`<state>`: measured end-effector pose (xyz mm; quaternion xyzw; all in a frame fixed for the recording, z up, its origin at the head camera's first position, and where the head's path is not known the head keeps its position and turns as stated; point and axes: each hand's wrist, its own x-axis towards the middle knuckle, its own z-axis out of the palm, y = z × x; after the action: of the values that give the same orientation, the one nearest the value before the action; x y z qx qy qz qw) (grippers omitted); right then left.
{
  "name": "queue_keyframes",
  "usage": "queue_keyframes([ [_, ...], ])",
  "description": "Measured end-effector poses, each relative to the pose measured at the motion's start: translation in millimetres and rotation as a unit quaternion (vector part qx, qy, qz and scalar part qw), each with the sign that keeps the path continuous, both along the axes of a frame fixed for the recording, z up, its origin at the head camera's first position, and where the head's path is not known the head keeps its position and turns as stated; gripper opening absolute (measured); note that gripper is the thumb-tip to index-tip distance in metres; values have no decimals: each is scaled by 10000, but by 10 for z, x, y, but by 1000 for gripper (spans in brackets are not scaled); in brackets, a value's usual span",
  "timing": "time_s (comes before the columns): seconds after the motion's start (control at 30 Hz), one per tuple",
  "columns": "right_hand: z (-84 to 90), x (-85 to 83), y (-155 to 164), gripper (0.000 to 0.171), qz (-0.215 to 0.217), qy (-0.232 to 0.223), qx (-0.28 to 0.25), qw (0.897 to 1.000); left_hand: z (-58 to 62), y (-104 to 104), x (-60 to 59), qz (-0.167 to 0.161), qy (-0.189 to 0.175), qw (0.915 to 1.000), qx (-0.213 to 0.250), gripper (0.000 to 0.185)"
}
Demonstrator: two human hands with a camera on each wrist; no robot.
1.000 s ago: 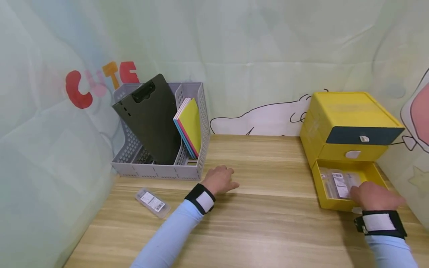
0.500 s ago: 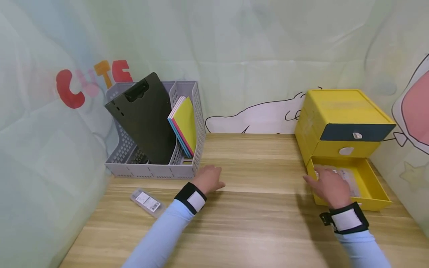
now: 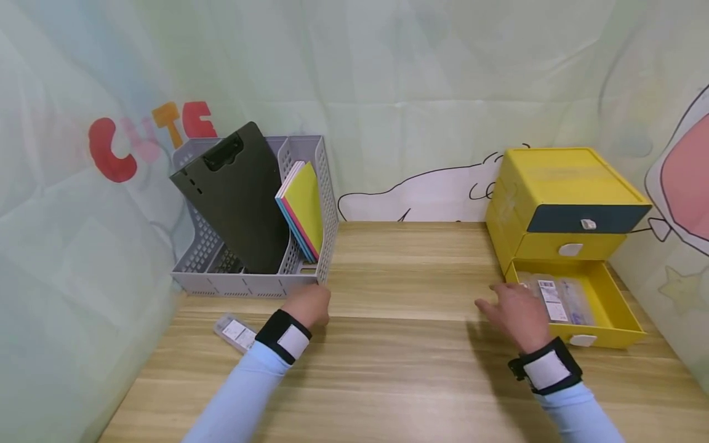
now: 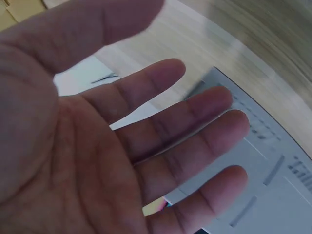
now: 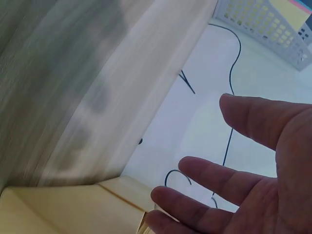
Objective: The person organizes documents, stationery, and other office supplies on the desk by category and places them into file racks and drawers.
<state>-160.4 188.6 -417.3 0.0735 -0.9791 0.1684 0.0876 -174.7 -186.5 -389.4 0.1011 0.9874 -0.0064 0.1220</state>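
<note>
My left hand [image 3: 308, 305] hovers by the front right corner of the grey organizer [image 3: 244, 284], its fingers extended and apart in the left wrist view, holding nothing. Left of it a flat clear plastic case [image 3: 235, 331] with a white label lies on the table, partly covered by my forearm. My right hand [image 3: 519, 315] is just left of the pulled-out bottom drawer [image 3: 615, 301] of a yellow drawer unit [image 3: 565, 178]. Its fingers are spread with nothing between them. Inside that drawer, more labelled clear cases [image 3: 552, 301] lie side by side, their left part hidden behind the hand.
The organizer bears a black clipboard [image 3: 238, 203], leaning left, and several thin notebooks [image 3: 304, 209] with a yellow cover. A printed cloth backdrop [image 3: 415, 123] hangs behind and at both sides. Bare wooden tabletop [image 3: 410, 295] lies between organizer and drawer unit.
The right hand has come out of the drawer and moved left, off the cases. The left hand has shifted left toward the case on the table. The view has turned slightly right.
</note>
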Motion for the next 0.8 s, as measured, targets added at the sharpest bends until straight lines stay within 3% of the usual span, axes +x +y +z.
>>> queue_keyframes([
  [0.13, -3, 8, -63, 48, 112, -41, -123, 9999, -23, -177, 23, -2, 135, 9997, -197, 6],
  [0.23, -11, 14, -95, 48, 113, -52, -155, 9998, -58, -348, 64, 123, 481, 9984, -265, 2],
  [0.37, -13, 16, -109, 48, 114, 25, -167, 9998, -102, -560, 129, 624, 1135, 9910, -332, 11],
  [0.43, -12, 16, -113, 47, 118, 69, -165, 9998, -114, -661, 137, 1009, 1234, 9863, -421, 17],
  [0.63, -4, 14, -120, 46, 114, -6, -176, 9998, -158, -938, 112, 2110, 580, 9708, -979, 31],
  [0.8, 4, 13, -116, 46, 80, -123, -215, 9997, -221, -1032, 128, 2560, 122, 9616, -982, 37],
])
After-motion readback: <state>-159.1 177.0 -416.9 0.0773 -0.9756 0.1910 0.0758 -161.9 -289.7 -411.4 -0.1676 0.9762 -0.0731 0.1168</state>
